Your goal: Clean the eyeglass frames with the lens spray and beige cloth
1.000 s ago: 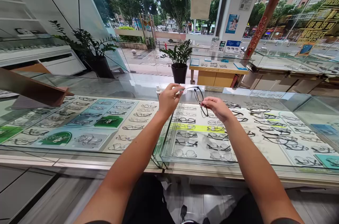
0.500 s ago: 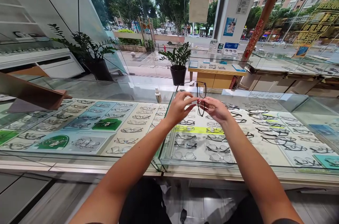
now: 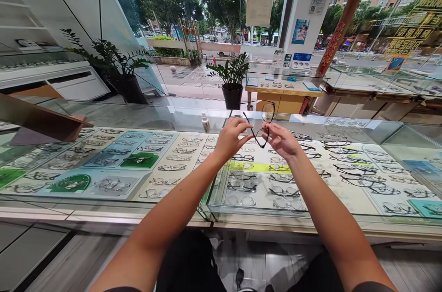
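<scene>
A pair of black-framed eyeglasses is held up on end over the glass counter, its clear lenses one above the other. My right hand pinches it near the middle of the front, fingertips closed around the frame. At the left of the frame, my left hand has its thumb and forefinger at the lower temple, which slants up past the fingertips. Exactly how the left fingertips meet the temple is hard to make out. Below the hands, rows of eyeglasses lie inside the display case.
A small white spray bottle stands on the counter left of my hands. A brown angled stand is at the far left. The glass display case spans the front. Beyond it are a potted plant and a wooden table.
The eyeglasses have turned, so the front faces me more and a temple now slants out to the left. My left fingers have moved slightly left, away from the middle of the frame.
</scene>
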`<control>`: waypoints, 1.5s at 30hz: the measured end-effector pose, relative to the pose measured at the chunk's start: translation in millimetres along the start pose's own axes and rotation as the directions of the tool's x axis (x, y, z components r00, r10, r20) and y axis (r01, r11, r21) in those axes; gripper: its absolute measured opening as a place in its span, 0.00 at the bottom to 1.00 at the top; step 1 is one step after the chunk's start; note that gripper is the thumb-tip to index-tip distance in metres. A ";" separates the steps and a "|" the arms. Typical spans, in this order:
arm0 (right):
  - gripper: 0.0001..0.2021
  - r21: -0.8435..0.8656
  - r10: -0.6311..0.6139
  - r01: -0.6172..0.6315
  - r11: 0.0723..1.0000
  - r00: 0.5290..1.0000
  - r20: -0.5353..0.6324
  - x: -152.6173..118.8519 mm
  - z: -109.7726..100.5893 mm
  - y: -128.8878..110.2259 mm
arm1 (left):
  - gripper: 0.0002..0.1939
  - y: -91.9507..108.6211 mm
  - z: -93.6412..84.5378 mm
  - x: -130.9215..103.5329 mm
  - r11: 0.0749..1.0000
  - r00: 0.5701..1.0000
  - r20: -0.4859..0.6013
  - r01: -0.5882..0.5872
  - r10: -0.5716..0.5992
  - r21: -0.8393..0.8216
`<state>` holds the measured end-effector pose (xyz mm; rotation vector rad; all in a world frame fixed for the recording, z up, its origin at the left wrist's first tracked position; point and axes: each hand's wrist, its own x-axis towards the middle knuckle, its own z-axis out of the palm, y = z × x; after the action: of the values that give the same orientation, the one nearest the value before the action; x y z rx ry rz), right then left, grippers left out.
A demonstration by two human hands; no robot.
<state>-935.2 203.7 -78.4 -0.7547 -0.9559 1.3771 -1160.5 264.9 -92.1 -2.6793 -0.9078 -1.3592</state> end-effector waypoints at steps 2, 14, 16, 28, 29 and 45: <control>0.18 0.043 -0.061 0.062 0.997 0.998 -0.026 0.1 -0.8 -2.8 | 0.10 -2.6 0.2 -0.4 0.999 0.999 0.015 0.032 -0.032 0.011; 0.19 0.104 -0.186 0.195 0.975 0.978 -0.093 1.8 -7.7 -11.4 | 0.18 -9.5 -24.9 9.6 0.910 0.910 -0.032 0.414 -0.414 0.007; 0.19 0.092 -0.193 0.203 0.975 0.976 -0.105 2.7 -10.8 -13.1 | 0.18 -22.6 -35.9 11.7 0.816 0.823 -0.068 0.568 -0.564 0.111; 0.19 0.105 -0.184 0.193 0.975 0.979 -0.091 3.7 -18.0 -13.1 | 0.17 -103.0 -65.3 -1.3 0.328 0.320 0.093 0.849 -0.943 0.414; 0.18 0.097 -0.189 0.197 0.976 0.978 -0.087 3.4 -18.1 -13.3 | 0.19 -105.4 -64.7 -2.1 0.305 0.298 0.085 0.854 -0.951 0.421; 0.19 0.060 -0.219 0.221 0.973 0.975 -0.049 -2.3 -9.3 -16.5 | 0.27 -130.7 -16.9 -13.6 0.509 0.506 -0.068 0.859 -0.860 -0.054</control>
<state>-919.3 201.0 -68.1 -0.6071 -0.9284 1.1884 -1243.9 362.8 -124.0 -2.1039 -2.4391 -1.5089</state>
